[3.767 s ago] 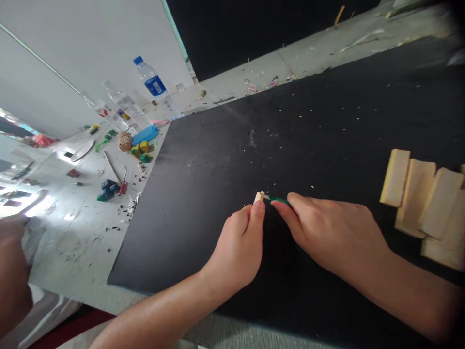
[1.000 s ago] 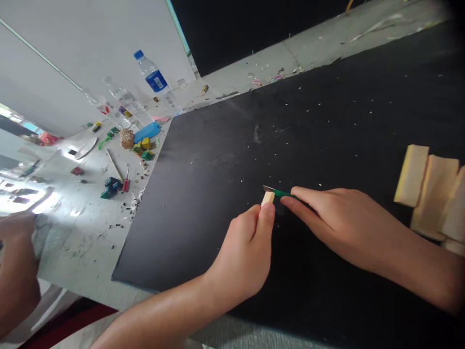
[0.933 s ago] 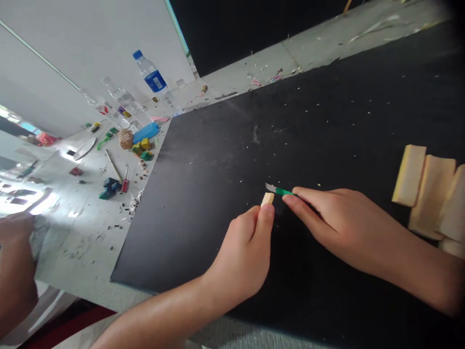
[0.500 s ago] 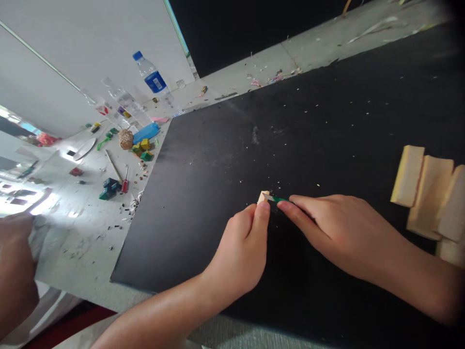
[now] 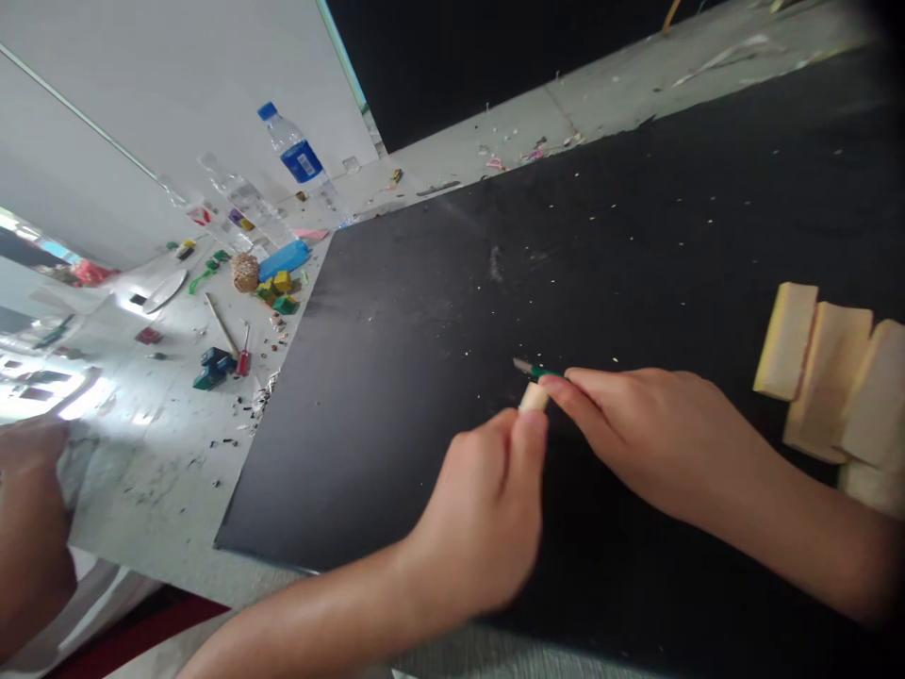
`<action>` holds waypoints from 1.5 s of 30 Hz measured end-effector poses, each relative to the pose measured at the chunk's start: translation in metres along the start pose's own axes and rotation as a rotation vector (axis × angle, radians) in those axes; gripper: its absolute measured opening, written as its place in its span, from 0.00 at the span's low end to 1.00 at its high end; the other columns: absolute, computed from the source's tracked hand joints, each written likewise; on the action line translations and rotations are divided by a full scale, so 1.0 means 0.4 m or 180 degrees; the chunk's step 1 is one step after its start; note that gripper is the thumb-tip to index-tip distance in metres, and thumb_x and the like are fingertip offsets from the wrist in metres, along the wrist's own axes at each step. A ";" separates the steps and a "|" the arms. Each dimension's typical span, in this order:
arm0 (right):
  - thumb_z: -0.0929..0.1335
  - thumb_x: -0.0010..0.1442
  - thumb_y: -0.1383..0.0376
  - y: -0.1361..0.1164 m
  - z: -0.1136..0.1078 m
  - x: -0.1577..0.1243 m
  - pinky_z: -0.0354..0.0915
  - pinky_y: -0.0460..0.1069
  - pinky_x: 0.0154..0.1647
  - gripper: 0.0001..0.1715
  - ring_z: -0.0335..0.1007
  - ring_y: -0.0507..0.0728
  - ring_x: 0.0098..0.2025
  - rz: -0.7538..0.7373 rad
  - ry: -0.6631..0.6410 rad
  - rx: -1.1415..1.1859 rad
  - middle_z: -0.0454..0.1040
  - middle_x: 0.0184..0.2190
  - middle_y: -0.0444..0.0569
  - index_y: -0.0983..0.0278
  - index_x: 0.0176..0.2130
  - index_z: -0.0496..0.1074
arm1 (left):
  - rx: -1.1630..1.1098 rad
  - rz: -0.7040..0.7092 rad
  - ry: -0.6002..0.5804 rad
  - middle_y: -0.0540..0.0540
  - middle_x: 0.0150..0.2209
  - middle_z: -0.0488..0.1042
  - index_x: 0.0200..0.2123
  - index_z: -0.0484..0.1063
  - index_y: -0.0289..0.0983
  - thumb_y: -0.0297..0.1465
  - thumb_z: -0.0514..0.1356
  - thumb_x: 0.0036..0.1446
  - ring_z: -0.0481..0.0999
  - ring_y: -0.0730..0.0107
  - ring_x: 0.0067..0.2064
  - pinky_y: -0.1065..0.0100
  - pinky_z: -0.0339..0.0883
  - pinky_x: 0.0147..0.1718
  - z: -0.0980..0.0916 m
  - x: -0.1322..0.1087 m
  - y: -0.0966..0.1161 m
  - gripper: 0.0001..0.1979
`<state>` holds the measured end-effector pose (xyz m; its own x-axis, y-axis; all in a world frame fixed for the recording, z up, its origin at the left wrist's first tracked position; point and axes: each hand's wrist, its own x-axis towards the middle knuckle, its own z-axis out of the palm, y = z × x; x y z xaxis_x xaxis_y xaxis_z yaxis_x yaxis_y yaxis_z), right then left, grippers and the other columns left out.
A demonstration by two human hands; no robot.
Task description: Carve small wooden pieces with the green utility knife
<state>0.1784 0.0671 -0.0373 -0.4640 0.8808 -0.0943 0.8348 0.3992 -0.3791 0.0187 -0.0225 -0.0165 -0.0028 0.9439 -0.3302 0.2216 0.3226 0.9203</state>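
Observation:
My left hand [image 5: 491, 505] is closed round a small pale wooden piece [image 5: 534, 398], whose end sticks up past the thumb. In my right hand [image 5: 650, 434] is a craft knife [image 5: 527, 368] with a green handle, its blade pointing left just beyond the wooden piece. The two hands are close together over the black mat [image 5: 368, 415]. Most of the wooden piece is hidden in my left fingers. Pale specks of shavings lie scattered on the mat.
Several pale wooden blocks [image 5: 827, 377] lie at the right. Beyond the mat's left edge are a red screwdriver [image 5: 243, 358], dark green cubes [image 5: 212, 368], a twine ball [image 5: 245, 272] and plastic bottles [image 5: 301, 158]. Another person's arm [image 5: 32, 538] shows at far left.
My left hand has moved slightly right with the wooden piece. The knife blade has come off the wood and now sits above its end, pointing up and left.

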 end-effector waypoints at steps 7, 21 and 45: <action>0.48 0.71 0.39 0.002 -0.003 -0.002 0.50 0.52 0.30 0.39 0.64 0.56 0.24 -0.0052 0.0232 0.0488 0.69 0.21 0.45 0.59 0.26 0.64 | -0.1106 -0.0504 -0.0105 0.58 0.21 0.50 0.29 0.55 0.40 0.52 0.48 0.71 0.47 0.80 0.21 0.74 0.46 0.19 -0.015 0.025 0.014 0.25; 0.51 0.73 0.42 0.000 -0.003 -0.036 0.49 0.52 0.27 0.34 0.63 0.53 0.22 -0.0615 0.0324 0.0767 0.69 0.21 0.43 0.59 0.29 0.65 | -0.1077 -0.0380 -0.0128 0.55 0.25 0.54 0.33 0.65 0.36 0.54 0.49 0.70 0.48 0.80 0.24 0.75 0.44 0.20 -0.013 0.032 0.001 0.27; 0.46 0.71 0.40 -0.004 -0.002 -0.013 0.45 0.52 0.26 0.38 0.66 0.60 0.24 0.0084 0.0275 -0.0374 0.73 0.24 0.48 0.58 0.30 0.67 | -0.0795 -0.0642 -0.0040 0.57 0.21 0.53 0.30 0.61 0.39 0.55 0.48 0.69 0.50 0.80 0.20 0.73 0.45 0.20 -0.007 0.035 -0.005 0.26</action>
<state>0.1798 0.0620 -0.0353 -0.4184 0.9080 -0.0214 0.8777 0.3981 -0.2666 0.0156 -0.0096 -0.0223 -0.0099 0.8587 -0.5123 -0.0284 0.5119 0.8586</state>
